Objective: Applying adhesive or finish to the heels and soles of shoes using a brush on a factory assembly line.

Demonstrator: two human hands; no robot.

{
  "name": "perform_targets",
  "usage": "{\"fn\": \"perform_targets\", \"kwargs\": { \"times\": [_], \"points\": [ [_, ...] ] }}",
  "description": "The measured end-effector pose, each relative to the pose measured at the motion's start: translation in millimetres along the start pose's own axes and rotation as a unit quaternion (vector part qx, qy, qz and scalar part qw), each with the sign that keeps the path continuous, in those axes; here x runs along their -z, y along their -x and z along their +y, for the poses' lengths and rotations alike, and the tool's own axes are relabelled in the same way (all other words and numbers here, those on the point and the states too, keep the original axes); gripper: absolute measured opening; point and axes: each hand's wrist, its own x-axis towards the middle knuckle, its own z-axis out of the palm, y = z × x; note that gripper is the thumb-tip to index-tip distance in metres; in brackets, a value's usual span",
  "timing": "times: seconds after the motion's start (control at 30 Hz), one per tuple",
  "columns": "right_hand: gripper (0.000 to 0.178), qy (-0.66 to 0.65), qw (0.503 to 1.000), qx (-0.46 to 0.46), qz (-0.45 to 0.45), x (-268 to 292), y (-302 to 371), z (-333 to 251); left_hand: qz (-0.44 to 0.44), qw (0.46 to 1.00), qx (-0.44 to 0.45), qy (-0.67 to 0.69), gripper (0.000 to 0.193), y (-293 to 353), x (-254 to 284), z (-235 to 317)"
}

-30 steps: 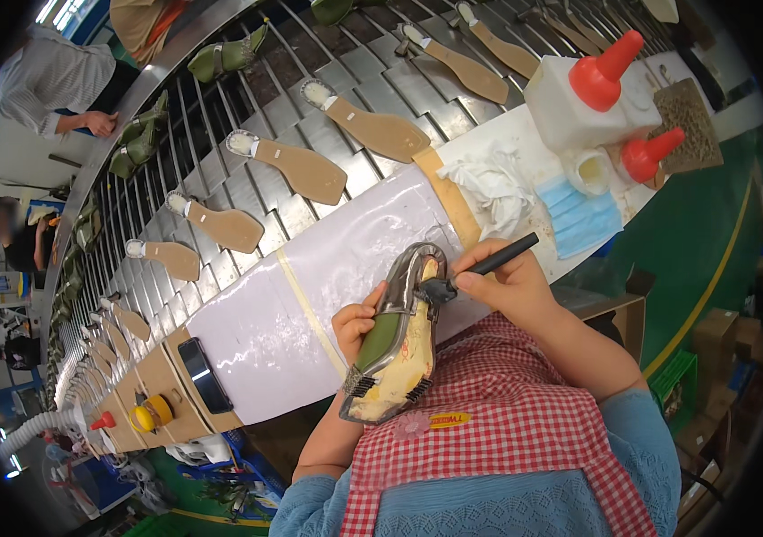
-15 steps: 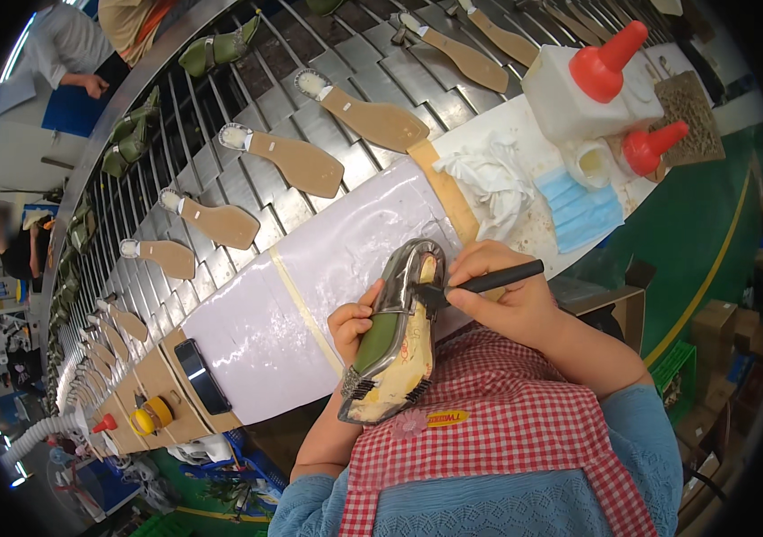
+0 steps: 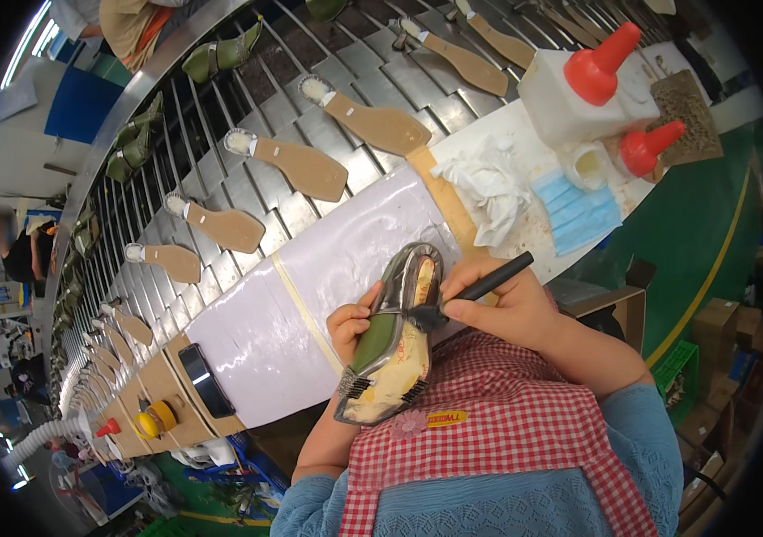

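Left hand (image 3: 350, 328) grips the glossy green-and-grey shoe (image 3: 378, 344) over the near edge of the flat lilac sheet (image 3: 252, 336); right hand (image 3: 509, 302) pinches the slim black brush (image 3: 492, 277) against it. Caution: grip slippage could misdirect bristles.

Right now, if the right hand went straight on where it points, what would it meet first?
Likely the green shoe; the brush in the right hand seems to touch it, though depth is unclear.

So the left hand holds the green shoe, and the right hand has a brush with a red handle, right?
Nearly: the head view shows the brush in the right hand has a black handle, not red. The left hand does hold the green shoe.
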Motion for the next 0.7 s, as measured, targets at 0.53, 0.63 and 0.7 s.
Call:
{"fn": "perform_targets", "kwargs": {
  "times": [0.53,0.63,0.7],
  "points": [
    [0.023,-0.193,0.933,0.106,0.285,120.7,56.0,-45.1,-0.063,0.839,0.236,0.486,0.064,-274.3,-33.9,-7.9],
    [0.025,-0.178,0.923,0.094,0.328,143.3,66.8,-39.4,-0.065,0.87,0.25,0.42,0.046,-347.0,-61.8,-41.8],
    [0.025,-0.169,0.918,0.091,0.348,159.6,71.4,-36.5,-0.099,0.898,0.239,0.357,0.044,-393.5,-95.0,-66.0]
  ]
}}
